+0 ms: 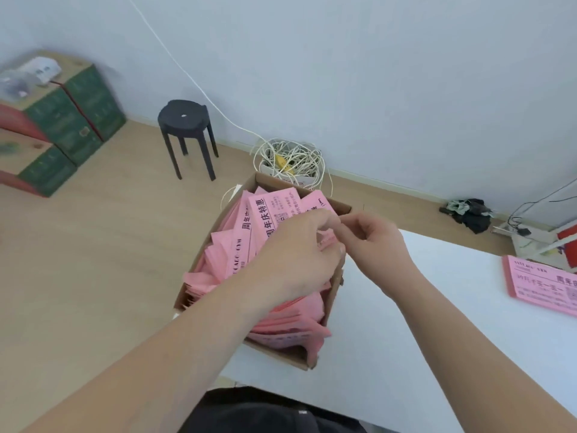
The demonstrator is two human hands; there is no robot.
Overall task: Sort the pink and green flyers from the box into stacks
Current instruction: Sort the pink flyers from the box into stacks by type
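Head camera: a person leans over a white table (437, 339) with both arms reaching forward. At ten o'clock in the frame, green crates (71, 120) stand stacked on the wooden floor by the wall. A black stool (187, 120) stands at eleven o'clock, well apart from them. At the centre, an open cardboard box (281, 354) sits on the table's left corner, crammed with loose pink flyers (231, 245) printed in black, some upright and some slumped. A tangle of pale cable (293, 160) lies on the floor at twelve o'clock, just beyond the box.

The left hand (299, 245) is over the box, its fingers curled around a bundle of the pink flyers. The right hand (374, 242) is at the box's right rim, close against the left, with thumb and forefinger meeting the left's fingertips. Whether it pinches a sheet cannot be told.

At two o'clock a dark cloth (468, 210) lies by the skirting. At three o'clock a squared pink stack (543, 285) lies flat on the table, well apart from the box.
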